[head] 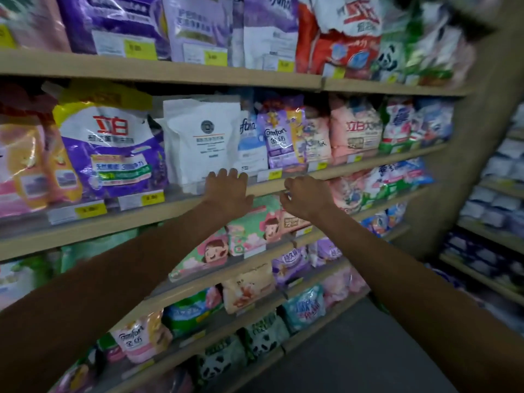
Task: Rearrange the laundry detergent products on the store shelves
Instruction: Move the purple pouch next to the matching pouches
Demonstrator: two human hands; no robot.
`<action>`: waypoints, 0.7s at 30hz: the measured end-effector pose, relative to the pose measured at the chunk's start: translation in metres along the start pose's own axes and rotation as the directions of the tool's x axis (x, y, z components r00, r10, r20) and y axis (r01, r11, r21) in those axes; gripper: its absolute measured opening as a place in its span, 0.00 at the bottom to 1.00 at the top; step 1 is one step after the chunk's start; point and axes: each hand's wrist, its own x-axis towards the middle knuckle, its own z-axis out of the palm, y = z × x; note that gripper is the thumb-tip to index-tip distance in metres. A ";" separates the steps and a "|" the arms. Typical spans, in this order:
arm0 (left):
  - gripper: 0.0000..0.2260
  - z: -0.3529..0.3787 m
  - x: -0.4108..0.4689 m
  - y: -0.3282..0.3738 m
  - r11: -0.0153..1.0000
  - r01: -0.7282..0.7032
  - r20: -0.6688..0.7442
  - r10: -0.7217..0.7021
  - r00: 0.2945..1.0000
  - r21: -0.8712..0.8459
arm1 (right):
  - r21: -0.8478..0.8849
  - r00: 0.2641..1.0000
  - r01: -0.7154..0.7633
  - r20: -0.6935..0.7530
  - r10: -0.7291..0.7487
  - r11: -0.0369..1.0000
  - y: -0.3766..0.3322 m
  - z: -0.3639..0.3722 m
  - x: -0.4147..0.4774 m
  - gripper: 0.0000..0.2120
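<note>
Both arms reach up to the second shelf [181, 204] from the top.

Left hand [228, 191]: palm flat, fingers spread and released, resting on the shelf's front lip. Fingertips [222, 173] touch the bottom edge of the white pouch [198, 143]. Not gripping it.

Right hand [304, 197]: fingers loosely curled, thumb and forefinger close together at the shelf edge just right of the yellow price tag [273, 175]. Can't tell if it pinches anything; nothing visible in it.

White pouch stands upright on that shelf, slightly tilted. On its left, touching, the big yellow-and-purple bag [110, 148]. On its right, a pale blue pouch [251, 143], then the purple Comfort bag [279, 140], then pink bags [354, 129] further right.

Top shelf: purple bags [113, 21] on the left, a red-and-white bag [340, 35] and a green panda bag [392, 56] on the right.

Below the hands: a green-and-pink cartoon bag [249, 225], partly behind the left wrist. Lower shelves hold more soft packs, including a pink Comfort pouch [139, 340] and panda packs [263, 336].

Frame edges are blurred; small label text is unreadable.
</note>
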 end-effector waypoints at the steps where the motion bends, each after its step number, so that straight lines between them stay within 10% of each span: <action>1: 0.24 0.002 0.018 0.008 1.000 -0.011 -0.018 0.011 1.000 -0.008 | -0.024 1.000 -0.010 0.010 0.010 1.000 0.016 0.000 0.009 0.18; 21: 0.27 0.047 0.217 0.073 0.994 0.093 -0.061 -0.089 0.994 0.062 | -0.069 0.993 0.064 -0.096 -0.071 0.996 0.166 0.067 0.175 0.17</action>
